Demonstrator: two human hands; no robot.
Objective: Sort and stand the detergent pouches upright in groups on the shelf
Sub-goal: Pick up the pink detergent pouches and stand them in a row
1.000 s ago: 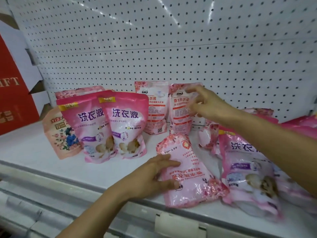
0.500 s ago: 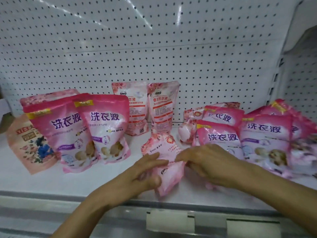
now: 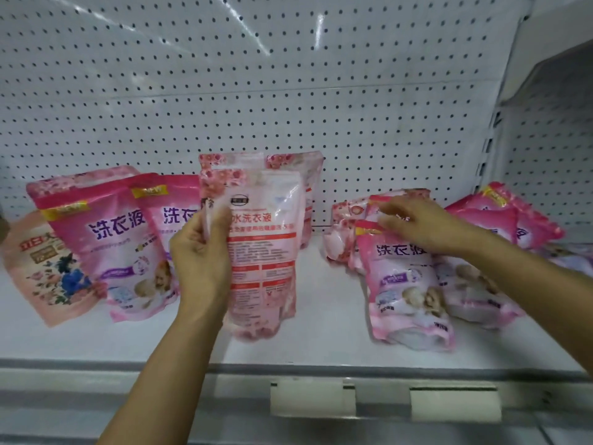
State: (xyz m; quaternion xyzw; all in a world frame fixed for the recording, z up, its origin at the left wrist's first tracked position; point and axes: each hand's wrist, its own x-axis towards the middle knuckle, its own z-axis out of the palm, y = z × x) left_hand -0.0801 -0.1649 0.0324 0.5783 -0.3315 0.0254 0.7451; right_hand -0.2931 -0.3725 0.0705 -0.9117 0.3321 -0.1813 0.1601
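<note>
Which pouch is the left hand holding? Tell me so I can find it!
Look at the middle of the white shelf, before the pegboard. The left hand grips the pale pouch upright. Unlike its bright pink neighbours, it is whitish with red text boxes.

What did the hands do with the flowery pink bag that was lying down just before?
The left hand lifted the flowery pouch off the shelf and now holds it upright. The right hand let go and reached to the pouches on the right. The standing pouches on the left stayed put.
</note>
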